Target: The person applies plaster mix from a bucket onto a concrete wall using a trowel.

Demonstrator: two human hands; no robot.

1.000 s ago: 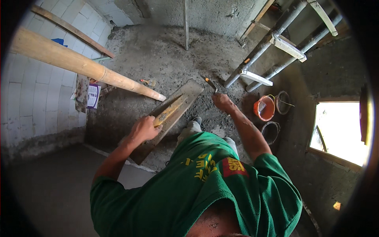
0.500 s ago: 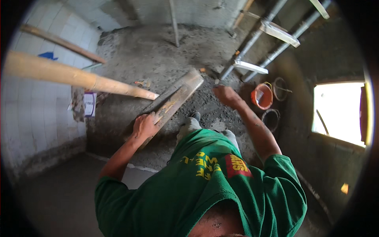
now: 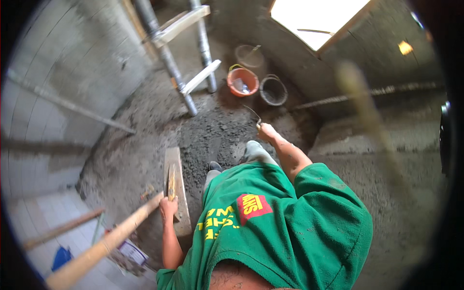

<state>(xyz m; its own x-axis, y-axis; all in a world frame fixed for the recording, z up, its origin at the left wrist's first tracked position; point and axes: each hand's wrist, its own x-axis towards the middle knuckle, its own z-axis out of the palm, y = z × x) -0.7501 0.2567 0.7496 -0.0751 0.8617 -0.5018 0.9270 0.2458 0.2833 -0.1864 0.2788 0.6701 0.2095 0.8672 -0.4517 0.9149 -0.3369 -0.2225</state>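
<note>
My left hand [image 3: 168, 208] is closed around the raised handle of a long wooden plastering float [image 3: 173, 159], whose far end points away from me over the wet mortar. At the right, my right hand [image 3: 268, 132] grips the handle of a trowel [image 3: 259, 122]. The trowel's blade appears only as a thin edge, reaching toward the buckets. Below it lies rough grey mortar [image 3: 212, 130] spread across the floor, close to my feet.
An orange bucket [image 3: 242, 81] stands ahead beside a black bucket [image 3: 273, 90]. Left of them a ladder with metal rails [image 3: 170, 63] rests on the floor. A bamboo pole [image 3: 111, 234] slants in from the lower left. A bright window opening [image 3: 316, 19] is in the far wall.
My view has swung to the right, bringing the buckets and ladder toward the middle. The trowel now shows more clearly in my right hand. My left hand keeps its hold on the float.
</note>
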